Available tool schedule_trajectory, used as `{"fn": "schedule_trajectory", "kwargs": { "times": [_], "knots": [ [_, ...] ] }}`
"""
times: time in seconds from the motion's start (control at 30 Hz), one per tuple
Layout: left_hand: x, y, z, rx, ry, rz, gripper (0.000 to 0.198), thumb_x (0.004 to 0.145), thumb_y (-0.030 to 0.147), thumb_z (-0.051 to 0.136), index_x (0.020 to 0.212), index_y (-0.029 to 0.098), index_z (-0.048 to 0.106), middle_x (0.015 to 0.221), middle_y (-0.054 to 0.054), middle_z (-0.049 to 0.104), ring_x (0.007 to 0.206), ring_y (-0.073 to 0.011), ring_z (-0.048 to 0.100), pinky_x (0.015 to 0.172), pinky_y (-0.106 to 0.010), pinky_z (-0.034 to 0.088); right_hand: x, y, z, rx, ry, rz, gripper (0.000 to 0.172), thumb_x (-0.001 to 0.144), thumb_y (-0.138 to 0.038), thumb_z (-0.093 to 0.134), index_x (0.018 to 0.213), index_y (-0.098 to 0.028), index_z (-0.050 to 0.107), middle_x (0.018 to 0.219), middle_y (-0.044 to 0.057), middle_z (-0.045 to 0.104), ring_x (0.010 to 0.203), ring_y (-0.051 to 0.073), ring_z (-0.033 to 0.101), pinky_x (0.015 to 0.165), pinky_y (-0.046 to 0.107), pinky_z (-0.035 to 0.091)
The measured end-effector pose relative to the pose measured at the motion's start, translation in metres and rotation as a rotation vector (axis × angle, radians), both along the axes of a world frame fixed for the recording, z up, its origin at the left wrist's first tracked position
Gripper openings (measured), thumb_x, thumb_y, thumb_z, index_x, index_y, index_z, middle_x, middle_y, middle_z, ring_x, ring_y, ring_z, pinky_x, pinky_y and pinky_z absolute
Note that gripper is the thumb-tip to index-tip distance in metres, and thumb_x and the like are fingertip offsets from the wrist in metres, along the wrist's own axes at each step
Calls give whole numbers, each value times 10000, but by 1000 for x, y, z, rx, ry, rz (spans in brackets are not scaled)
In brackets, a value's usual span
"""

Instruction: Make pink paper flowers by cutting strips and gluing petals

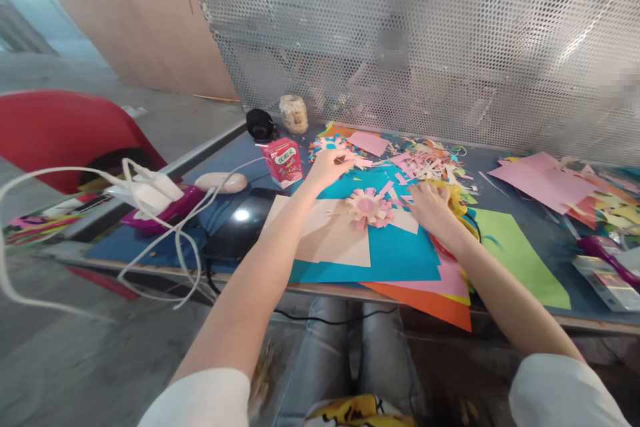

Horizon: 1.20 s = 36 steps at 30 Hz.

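My left hand (327,168) reaches over the table with its fingertips pinched on a pale pink paper strip (362,162). To the right, my right hand (431,205) has curled fingers by the pile of paper strips; what they hold, if anything, is hidden. Between the hands lies a fringed pink and cream paper flower (369,207). It rests on cream paper (330,243) and a blue sheet (400,260). Several loose pink strips are near it. A yellow object (454,197) sits beside my right hand, partly covered.
At the left are a pink drink carton (283,163), a white oval object (221,182) and a purple power strip (167,213) with white cables. Paper scraps (433,160) lie at the back below a perforated metal panel (425,47). Green paper (517,257) is at the right.
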<state>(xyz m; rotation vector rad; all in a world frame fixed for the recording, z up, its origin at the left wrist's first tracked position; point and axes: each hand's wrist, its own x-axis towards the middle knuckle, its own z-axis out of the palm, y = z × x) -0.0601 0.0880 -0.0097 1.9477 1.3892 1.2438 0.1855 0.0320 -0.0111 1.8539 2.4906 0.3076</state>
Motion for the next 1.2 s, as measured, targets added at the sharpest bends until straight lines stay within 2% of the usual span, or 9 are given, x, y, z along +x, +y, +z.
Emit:
{"fn": "schedule_trajectory", "kwargs": {
  "times": [0.13,0.23,0.33,0.47,0.63,0.8,0.9,1.03,1.2],
  "knots": [
    [5,-1,-2,41,25,-68,143,745,246,567,738,141,664,813,-43,686,659,-134,585,605,-228,443,-25,0,-2,-8,42,128,397,895,-438,371,1060,-150,589,1120,152,567,1077,305,481,852,439,308],
    [9,-1,-4,52,55,-75,158,735,211,564,600,141,605,797,-46,684,681,-131,585,639,-224,450,-39,3,-4,-36,8,62,520,799,-555,465,1017,-104,605,1081,195,575,1074,352,476,859,477,304],
    [10,0,-5,36,71,-52,130,728,206,569,624,142,611,751,-37,674,657,-127,578,624,-222,451,-45,12,-4,-129,78,3,640,695,-609,543,1062,-86,571,1098,214,564,1083,384,471,860,506,311],
    [8,1,-5,37,50,-60,130,739,224,561,671,140,632,733,-33,662,647,-129,571,611,-227,443,-46,25,-2,-211,188,21,563,596,-552,652,969,-138,570,1054,160,591,1044,369,498,815,464,363],
    [5,4,-6,76,-22,-76,165,749,261,545,720,138,652,691,-27,634,653,-140,564,616,-241,428,-44,30,0,-267,322,40,382,625,-425,668,878,-176,528,916,68,635,885,246,576,725,331,396],
    [4,7,-8,43,-98,-45,217,742,314,559,792,132,666,675,-16,637,652,-151,584,630,-246,440,-43,30,-2,-259,470,69,423,672,-279,625,1042,-167,454,930,34,640,847,176,593,675,268,409],
    [2,11,-9,75,-167,-1,237,738,323,563,820,127,669,736,-18,658,724,-171,607,685,-257,454,-44,29,-4,-243,512,38,515,685,-260,599,1151,-161,402,970,52,639,867,191,598,689,290,416],
    [-2,16,-12,114,-177,27,247,741,339,554,788,123,664,727,-19,647,716,-171,599,699,-268,458,-48,27,-9,-186,516,-83,483,673,-293,600,1112,-132,481,1100,158,599,1003,313,549,802,424,384],
    [0,14,-12,86,-163,37,241,729,329,560,800,126,669,717,-17,649,716,-172,600,686,-266,463,-52,29,-14,-171,611,-55,383,666,-199,575,1048,-179,552,937,78,649,990,278,545,836,407,373]
  ]
}}
